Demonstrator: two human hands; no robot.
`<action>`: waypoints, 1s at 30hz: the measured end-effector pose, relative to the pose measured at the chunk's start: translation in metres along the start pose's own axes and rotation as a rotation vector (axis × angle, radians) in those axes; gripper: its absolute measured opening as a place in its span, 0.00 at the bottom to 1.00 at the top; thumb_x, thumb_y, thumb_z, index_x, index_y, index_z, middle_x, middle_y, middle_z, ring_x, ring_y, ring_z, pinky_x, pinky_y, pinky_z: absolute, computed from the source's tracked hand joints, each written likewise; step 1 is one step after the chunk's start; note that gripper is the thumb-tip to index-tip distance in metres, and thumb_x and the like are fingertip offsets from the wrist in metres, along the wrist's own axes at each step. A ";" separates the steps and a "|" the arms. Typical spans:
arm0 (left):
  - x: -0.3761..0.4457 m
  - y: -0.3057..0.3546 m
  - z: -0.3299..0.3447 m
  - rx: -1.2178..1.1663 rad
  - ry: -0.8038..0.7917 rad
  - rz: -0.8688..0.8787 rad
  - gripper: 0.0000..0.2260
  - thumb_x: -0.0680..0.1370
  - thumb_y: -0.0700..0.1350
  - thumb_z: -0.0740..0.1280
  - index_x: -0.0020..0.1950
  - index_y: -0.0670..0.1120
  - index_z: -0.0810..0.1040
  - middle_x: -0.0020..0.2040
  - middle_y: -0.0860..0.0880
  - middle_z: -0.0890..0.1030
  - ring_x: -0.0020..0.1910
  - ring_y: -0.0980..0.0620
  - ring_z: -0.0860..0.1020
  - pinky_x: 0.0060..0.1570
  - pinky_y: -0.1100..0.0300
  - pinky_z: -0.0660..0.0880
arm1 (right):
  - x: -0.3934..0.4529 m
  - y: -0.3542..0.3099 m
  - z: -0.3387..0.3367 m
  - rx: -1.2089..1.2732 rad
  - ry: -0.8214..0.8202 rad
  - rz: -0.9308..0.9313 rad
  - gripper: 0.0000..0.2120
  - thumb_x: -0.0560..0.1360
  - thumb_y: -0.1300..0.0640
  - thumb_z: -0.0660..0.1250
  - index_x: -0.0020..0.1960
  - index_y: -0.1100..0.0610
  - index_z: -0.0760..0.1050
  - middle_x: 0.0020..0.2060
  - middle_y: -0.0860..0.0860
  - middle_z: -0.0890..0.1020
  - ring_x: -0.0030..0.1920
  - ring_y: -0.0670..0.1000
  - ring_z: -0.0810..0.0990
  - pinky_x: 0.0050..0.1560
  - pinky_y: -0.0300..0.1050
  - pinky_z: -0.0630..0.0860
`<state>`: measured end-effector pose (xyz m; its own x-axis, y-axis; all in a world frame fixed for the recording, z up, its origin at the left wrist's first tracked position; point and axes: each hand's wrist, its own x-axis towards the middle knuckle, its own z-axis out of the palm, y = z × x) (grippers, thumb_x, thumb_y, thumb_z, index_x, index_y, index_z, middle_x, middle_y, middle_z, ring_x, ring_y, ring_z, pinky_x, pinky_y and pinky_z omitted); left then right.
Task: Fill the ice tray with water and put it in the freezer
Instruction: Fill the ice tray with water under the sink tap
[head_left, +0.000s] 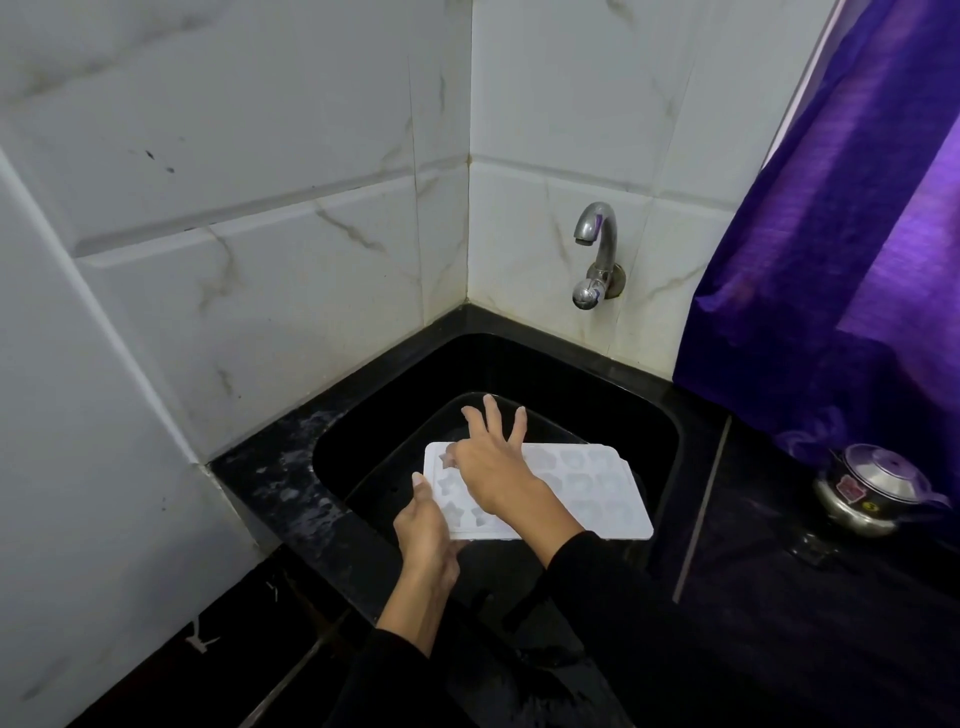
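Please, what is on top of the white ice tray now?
The right hand lies across the ice tray, fingers spread. The left hand grips its near-left edge. The moulds beneath the right hand are covered, so their contents cannot be seen.

- ice tray: white matt plastic
- tap: shiny metal
- sink and worktop: glossy black stone
- wall tiles: smooth white marble-look
- curtain: purple sheeny cloth
- pot: polished metal
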<state>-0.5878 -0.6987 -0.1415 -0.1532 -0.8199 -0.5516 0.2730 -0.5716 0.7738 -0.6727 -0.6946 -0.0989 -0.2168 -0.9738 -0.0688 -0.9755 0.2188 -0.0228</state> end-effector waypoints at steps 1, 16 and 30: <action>0.000 0.000 0.000 0.001 0.001 -0.001 0.16 0.82 0.54 0.57 0.48 0.44 0.76 0.43 0.42 0.82 0.40 0.44 0.81 0.34 0.53 0.76 | 0.000 0.000 0.000 -0.003 0.001 -0.003 0.24 0.74 0.69 0.67 0.67 0.53 0.74 0.77 0.59 0.50 0.77 0.63 0.38 0.71 0.70 0.36; -0.001 -0.001 -0.002 0.011 0.009 -0.007 0.16 0.82 0.54 0.57 0.45 0.45 0.76 0.43 0.41 0.82 0.40 0.43 0.81 0.36 0.51 0.78 | 0.001 0.000 0.008 0.037 -0.018 -0.003 0.29 0.72 0.71 0.67 0.69 0.50 0.71 0.76 0.59 0.54 0.77 0.63 0.40 0.72 0.71 0.38; 0.004 0.006 -0.007 0.008 -0.011 -0.009 0.17 0.82 0.56 0.56 0.48 0.44 0.76 0.48 0.43 0.82 0.47 0.43 0.81 0.47 0.45 0.78 | -0.036 0.075 -0.038 0.357 0.168 0.316 0.33 0.69 0.78 0.59 0.62 0.45 0.74 0.78 0.53 0.50 0.78 0.57 0.38 0.72 0.65 0.35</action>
<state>-0.5798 -0.7053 -0.1416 -0.1658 -0.8152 -0.5550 0.2636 -0.5789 0.7716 -0.7394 -0.6451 -0.0606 -0.5313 -0.8466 0.0332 -0.7939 0.4837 -0.3684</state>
